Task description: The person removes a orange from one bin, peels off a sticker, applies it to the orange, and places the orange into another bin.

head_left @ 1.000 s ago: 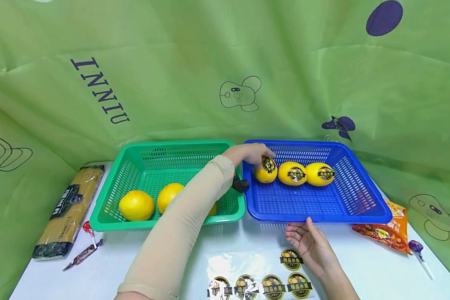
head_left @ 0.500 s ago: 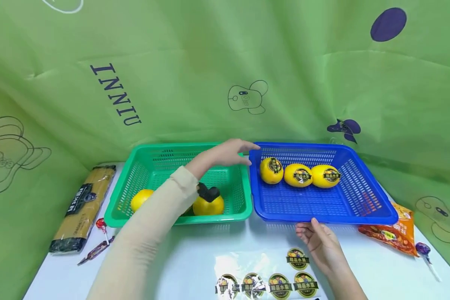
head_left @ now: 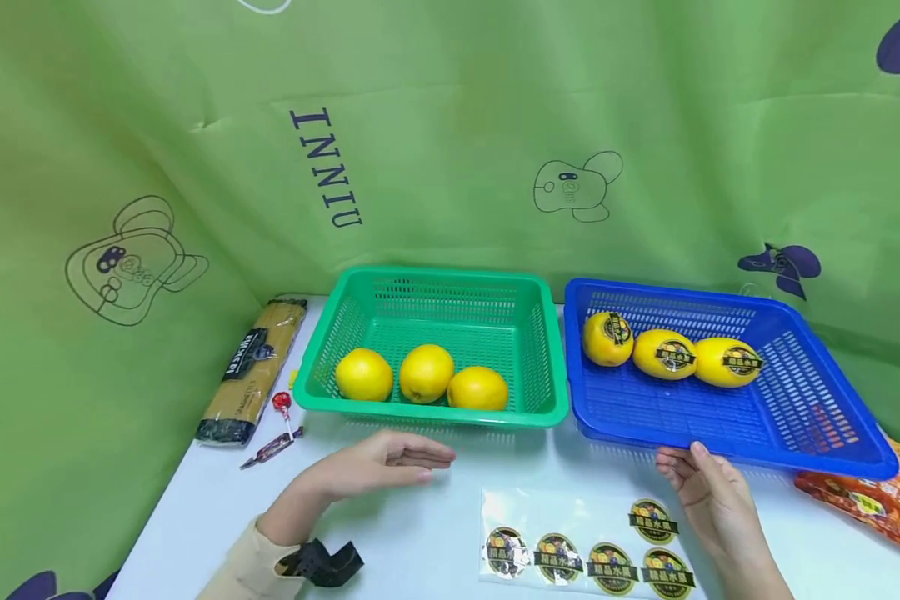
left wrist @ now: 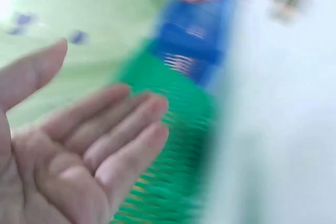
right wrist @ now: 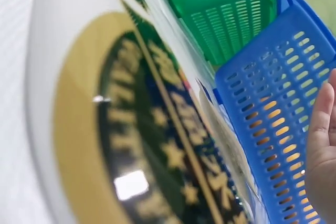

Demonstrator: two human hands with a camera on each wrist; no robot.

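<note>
A green basket (head_left: pixel 427 414) holds three plain yellow fruits (head_left: pixel 426 372). To its right, a blue basket (head_left: pixel 720 454) holds three yellow fruits with round dark labels (head_left: pixel 663 354) in a row along its back. My left hand (head_left: pixel 412 458) hovers open, palm turned inward, over the table just in front of the green basket; the left wrist view shows the bare palm (left wrist: pixel 100 140) holding nothing. My right hand (head_left: pixel 693 479) rests with relaxed fingers against the blue basket's front rim. A clear sheet of several round stickers (head_left: pixel 592 550) lies between the hands, and one sticker (right wrist: pixel 142 145) fills the right wrist view.
A long pasta packet (head_left: pixel 251 371), a red lollipop (head_left: pixel 282 404) and a wrapped candy (head_left: pixel 270 448) lie left of the green basket. An orange snack bag (head_left: pixel 870 500) sits by the blue basket's right corner. Green cloth (head_left: pixel 450 125) walls the back and sides.
My left hand let go of the leftmost labelled fruit in the blue basket, passed over the green basket and came down in front of it. The right hand stayed at the blue basket's rim.
</note>
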